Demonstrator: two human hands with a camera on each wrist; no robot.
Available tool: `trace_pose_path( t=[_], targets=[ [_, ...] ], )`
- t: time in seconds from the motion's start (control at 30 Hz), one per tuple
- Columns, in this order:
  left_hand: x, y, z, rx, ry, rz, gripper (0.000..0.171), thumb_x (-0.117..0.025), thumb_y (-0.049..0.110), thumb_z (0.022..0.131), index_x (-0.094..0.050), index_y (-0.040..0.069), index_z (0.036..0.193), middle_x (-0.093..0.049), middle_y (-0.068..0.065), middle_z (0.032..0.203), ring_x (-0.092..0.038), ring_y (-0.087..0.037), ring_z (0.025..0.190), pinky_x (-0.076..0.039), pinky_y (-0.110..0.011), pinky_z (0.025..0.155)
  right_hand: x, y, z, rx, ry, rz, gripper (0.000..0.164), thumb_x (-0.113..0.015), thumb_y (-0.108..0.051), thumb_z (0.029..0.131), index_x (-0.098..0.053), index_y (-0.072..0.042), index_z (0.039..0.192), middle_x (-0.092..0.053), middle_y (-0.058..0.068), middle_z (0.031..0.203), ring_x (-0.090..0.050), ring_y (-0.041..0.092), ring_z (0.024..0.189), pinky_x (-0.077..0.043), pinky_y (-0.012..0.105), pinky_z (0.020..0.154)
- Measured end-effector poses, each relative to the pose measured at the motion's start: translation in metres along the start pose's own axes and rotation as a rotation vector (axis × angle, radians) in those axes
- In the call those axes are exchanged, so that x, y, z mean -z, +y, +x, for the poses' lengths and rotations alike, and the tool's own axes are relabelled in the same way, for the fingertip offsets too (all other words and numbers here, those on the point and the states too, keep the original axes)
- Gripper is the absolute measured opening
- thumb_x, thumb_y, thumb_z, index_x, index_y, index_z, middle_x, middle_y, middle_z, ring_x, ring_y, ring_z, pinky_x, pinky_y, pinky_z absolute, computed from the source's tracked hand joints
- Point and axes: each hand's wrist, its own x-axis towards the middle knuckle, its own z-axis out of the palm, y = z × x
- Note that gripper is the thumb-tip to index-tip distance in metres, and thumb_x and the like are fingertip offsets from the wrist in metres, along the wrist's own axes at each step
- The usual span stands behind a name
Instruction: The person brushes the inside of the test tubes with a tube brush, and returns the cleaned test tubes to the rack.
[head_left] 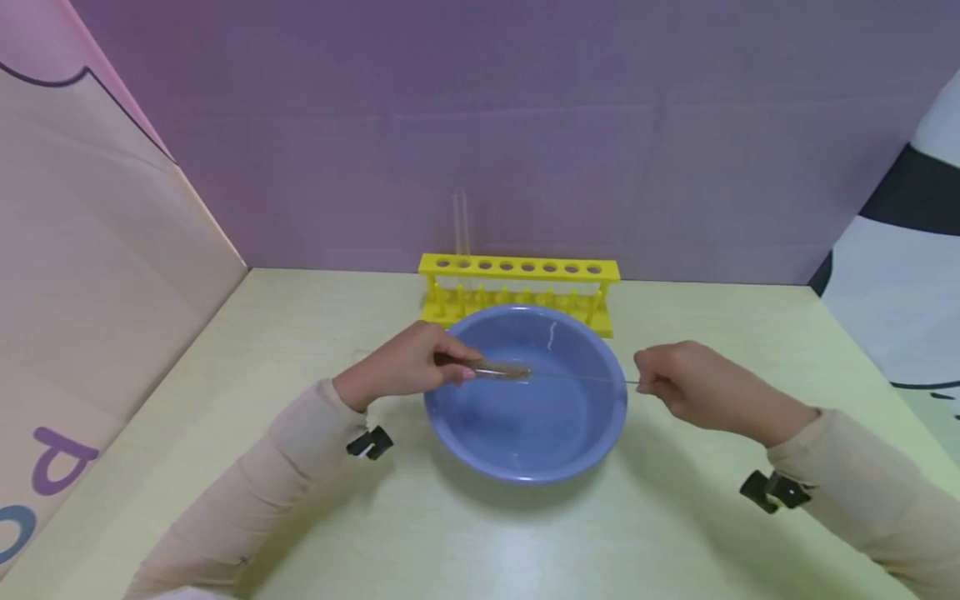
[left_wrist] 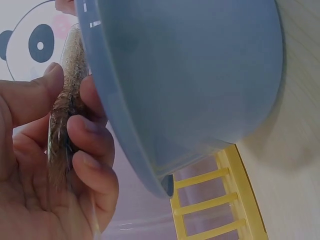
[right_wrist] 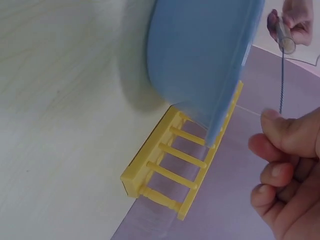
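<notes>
Over the blue basin [head_left: 528,442], my left hand [head_left: 405,360] grips a clear test tube [head_left: 517,372] lying roughly level. Inside the tube sits the bristly brown head of a test tube brush [left_wrist: 72,75], seen close in the left wrist view. The brush's thin twisted wire handle [right_wrist: 282,85] comes out of the tube's mouth toward the right. Beyond the basin's right rim, my right hand [head_left: 708,387] pinches that wire between thumb and forefinger. Its far end is hidden in the hand. Whether the basin holds water, I cannot tell.
Behind the basin stands a yellow test tube rack [head_left: 517,268], with another clear test tube [head_left: 461,223] upright near its left end. The rack's front is partly covered by the basin. A purple backdrop [head_left: 525,142] rises at the back edge of the pale table [head_left: 337,321].
</notes>
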Motion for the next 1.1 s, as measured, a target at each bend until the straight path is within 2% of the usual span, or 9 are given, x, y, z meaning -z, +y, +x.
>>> trace_pose_path(
  t=[0.1, 0.2, 0.33, 0.53, 0.67, 0.87, 1.1],
  targets=[
    [0.0, -0.001, -0.001, -0.015, 0.009, 0.009, 0.024, -0.065, 0.006, 0.088, -0.069, 0.0, 0.111, -0.069, -0.011, 0.078, -0.044, -0.008, 0.055, -0.033, -0.02, 0.049, 0.002, 0.003, 0.0, 0.031, -0.013, 0.06, 0.038, -0.068, 0.009, 0.079, -0.047, -0.02, 0.065, -0.036, -0.017, 0.06, -0.037, -0.003, 0.057, -0.044, 0.02, 0.056],
    [0.0, -0.001, -0.001, -0.027, 0.013, 0.022, 0.024, -0.066, 0.007, 0.088, -0.069, 0.001, 0.111, -0.068, -0.01, 0.077, -0.043, -0.008, 0.055, -0.033, -0.02, 0.049, 0.004, 0.006, 0.001, 0.049, -0.04, 0.11, 0.037, -0.067, 0.009, 0.08, -0.048, -0.02, 0.066, -0.043, -0.019, 0.06, -0.038, -0.005, 0.056, -0.045, 0.02, 0.057],
    [0.0, -0.001, -0.002, -0.052, 0.02, 0.052, 0.024, -0.067, 0.008, 0.087, -0.07, 0.002, 0.11, -0.068, -0.009, 0.078, -0.042, -0.008, 0.055, -0.033, -0.02, 0.049, 0.009, 0.008, 0.001, 0.034, -0.094, 0.155, 0.031, -0.067, 0.006, 0.081, -0.054, -0.02, 0.069, -0.048, -0.018, 0.062, -0.04, -0.004, 0.056, -0.045, 0.02, 0.054],
    [-0.001, -0.002, -0.004, -0.09, 0.046, 0.098, 0.022, -0.068, 0.01, 0.086, -0.072, 0.004, 0.108, -0.071, -0.004, 0.086, -0.041, -0.007, 0.054, -0.033, -0.02, 0.05, 0.014, 0.011, 0.003, 0.046, -0.133, 0.191, 0.031, -0.069, 0.003, 0.08, -0.051, -0.019, 0.068, -0.035, -0.019, 0.059, -0.036, -0.004, 0.054, -0.04, 0.02, 0.052],
    [-0.001, -0.001, -0.006, -0.101, 0.065, 0.121, 0.022, -0.069, 0.01, 0.086, -0.072, 0.005, 0.107, -0.072, -0.001, 0.09, -0.041, -0.007, 0.054, -0.034, -0.02, 0.05, 0.016, 0.012, 0.004, 0.04, -0.161, 0.226, 0.031, -0.069, 0.002, 0.081, -0.05, -0.019, 0.068, -0.034, -0.02, 0.059, -0.035, -0.004, 0.054, -0.04, 0.021, 0.052],
    [-0.002, -0.002, -0.007, -0.137, 0.089, 0.188, 0.024, -0.069, 0.01, 0.086, -0.071, 0.004, 0.108, -0.072, -0.004, 0.096, -0.043, -0.006, 0.055, -0.036, -0.02, 0.051, 0.02, 0.015, 0.002, 0.018, -0.219, 0.29, 0.029, -0.069, -0.003, 0.083, -0.049, -0.018, 0.068, -0.035, -0.019, 0.06, -0.037, -0.003, 0.054, -0.041, 0.022, 0.054],
    [-0.003, 0.0, -0.01, -0.152, 0.114, 0.238, 0.026, -0.069, 0.013, 0.086, -0.071, 0.006, 0.111, -0.071, 0.0, 0.087, -0.038, -0.004, 0.052, -0.033, -0.02, 0.049, 0.021, 0.022, 0.003, 0.007, -0.281, 0.366, 0.027, -0.069, -0.008, 0.085, -0.049, -0.017, 0.068, -0.039, -0.018, 0.06, -0.04, -0.002, 0.053, -0.042, 0.022, 0.055]
  ],
)
